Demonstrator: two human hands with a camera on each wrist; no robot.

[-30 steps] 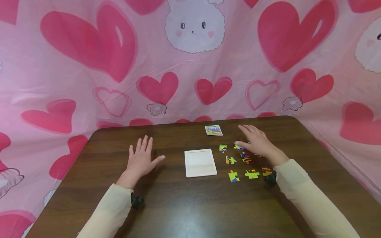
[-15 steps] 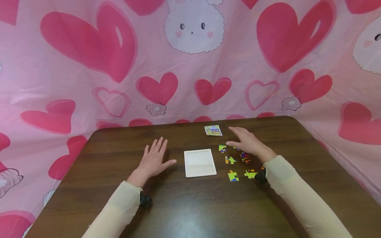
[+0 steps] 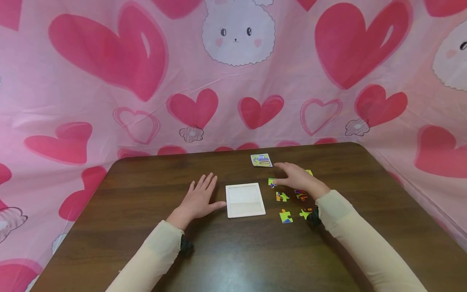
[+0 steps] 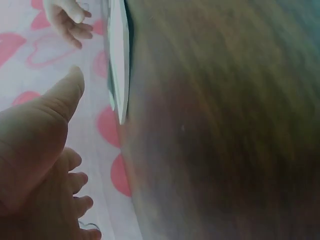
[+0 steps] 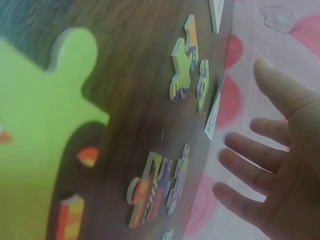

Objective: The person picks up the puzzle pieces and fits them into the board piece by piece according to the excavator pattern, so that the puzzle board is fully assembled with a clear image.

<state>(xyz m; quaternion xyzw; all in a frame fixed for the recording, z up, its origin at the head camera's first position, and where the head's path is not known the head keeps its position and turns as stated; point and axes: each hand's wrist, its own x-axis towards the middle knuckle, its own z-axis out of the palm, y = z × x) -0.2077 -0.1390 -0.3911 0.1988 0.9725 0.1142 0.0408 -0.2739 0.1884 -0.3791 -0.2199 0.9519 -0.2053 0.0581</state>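
On the brown table (image 3: 233,251), the left hand (image 3: 198,202) and right hand (image 3: 298,178), both empty, fingers loose, flank the white tray (image 3: 246,198); a low right-hand sweep could scatter the puzzle pieces (image 3: 286,217) right of the tray; beyond it runs the far edge, nearer lies wood with moving room

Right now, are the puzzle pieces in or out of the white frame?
Out: the head view shows the visible puzzle pieces on the table, right of the white frame.
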